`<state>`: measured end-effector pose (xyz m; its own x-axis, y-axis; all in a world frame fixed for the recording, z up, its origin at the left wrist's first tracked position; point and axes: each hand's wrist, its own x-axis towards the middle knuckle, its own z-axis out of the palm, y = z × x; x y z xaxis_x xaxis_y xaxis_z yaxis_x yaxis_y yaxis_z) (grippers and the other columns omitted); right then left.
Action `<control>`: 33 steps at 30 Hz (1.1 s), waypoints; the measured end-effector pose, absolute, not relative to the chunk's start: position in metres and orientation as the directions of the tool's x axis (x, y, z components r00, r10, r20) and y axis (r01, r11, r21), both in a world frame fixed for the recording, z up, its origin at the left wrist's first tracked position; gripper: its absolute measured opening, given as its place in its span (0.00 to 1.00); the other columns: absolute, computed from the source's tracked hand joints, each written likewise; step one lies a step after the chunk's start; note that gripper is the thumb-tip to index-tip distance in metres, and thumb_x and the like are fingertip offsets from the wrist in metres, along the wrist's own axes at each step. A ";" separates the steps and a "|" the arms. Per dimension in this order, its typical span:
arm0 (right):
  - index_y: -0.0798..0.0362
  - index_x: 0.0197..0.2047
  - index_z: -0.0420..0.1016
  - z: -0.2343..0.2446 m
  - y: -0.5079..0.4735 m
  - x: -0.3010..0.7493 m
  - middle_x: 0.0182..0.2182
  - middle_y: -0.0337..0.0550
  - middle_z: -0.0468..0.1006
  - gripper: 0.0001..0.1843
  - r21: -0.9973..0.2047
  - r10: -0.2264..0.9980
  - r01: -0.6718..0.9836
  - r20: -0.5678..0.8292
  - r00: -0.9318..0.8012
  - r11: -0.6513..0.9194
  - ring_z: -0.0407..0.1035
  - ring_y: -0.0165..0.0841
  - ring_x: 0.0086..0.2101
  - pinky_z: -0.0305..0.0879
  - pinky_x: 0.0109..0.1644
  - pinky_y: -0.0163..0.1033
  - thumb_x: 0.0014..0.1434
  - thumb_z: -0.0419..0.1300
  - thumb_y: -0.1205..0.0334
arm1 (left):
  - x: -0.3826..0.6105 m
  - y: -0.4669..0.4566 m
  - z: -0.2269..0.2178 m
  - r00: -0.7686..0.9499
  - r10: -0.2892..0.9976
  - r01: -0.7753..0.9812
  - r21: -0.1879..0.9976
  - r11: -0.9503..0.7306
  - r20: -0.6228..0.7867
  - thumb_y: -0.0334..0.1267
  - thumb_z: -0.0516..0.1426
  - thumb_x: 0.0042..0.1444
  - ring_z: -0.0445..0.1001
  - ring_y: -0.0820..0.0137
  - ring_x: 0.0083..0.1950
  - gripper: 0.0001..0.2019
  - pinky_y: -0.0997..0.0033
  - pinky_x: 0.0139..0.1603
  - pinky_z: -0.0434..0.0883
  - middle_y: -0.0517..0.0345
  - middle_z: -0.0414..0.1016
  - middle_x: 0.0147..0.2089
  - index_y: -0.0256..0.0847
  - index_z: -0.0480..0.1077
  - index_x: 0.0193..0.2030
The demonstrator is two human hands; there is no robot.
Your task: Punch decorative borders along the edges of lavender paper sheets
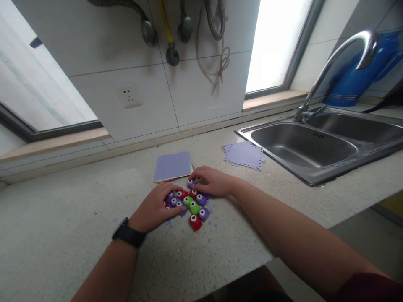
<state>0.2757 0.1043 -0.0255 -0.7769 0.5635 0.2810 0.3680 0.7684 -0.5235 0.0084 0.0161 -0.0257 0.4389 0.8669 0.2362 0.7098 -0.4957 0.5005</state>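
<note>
Small craft punches in red, purple and green, with white buttons and dark marks on them, lie clustered on the counter. My left hand (159,205) is curled round several purple and red punches at the cluster's left side, its thumb along the near edge. At the far side, my right hand (210,181) has its fingers and thumb closed about a purple craft punch (190,183). Between the hands sit green craft punches (194,207), and a red craft punch (195,222) is nearest to me. Tiny purple paper cut-outs are scattered around them.
Behind the hands lies a stack of coloured paper (172,165), purple on top. Purple sheets with punched edges (245,155) lie further right, near the steel sink (302,142) with its curved tap (333,58). A blue container (359,75) stands behind the sink.
</note>
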 end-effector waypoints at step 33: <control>0.55 0.75 0.57 -0.016 0.145 0.358 0.64 0.67 0.73 0.41 -0.272 0.989 0.951 -0.054 0.137 -0.147 0.65 0.63 0.63 0.55 0.65 0.66 0.67 0.56 0.41 | 0.005 0.018 -0.031 0.444 0.871 0.735 0.470 -0.489 0.211 0.57 0.66 0.60 0.75 0.51 0.64 0.26 0.46 0.67 0.70 0.50 0.79 0.62 0.49 0.75 0.61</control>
<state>0.3582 0.1448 -0.0164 0.1374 0.9890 -0.0540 0.9509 -0.1470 -0.2723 0.0051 0.0178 -0.0308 0.4439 0.8708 0.2114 0.7347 -0.4887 0.4704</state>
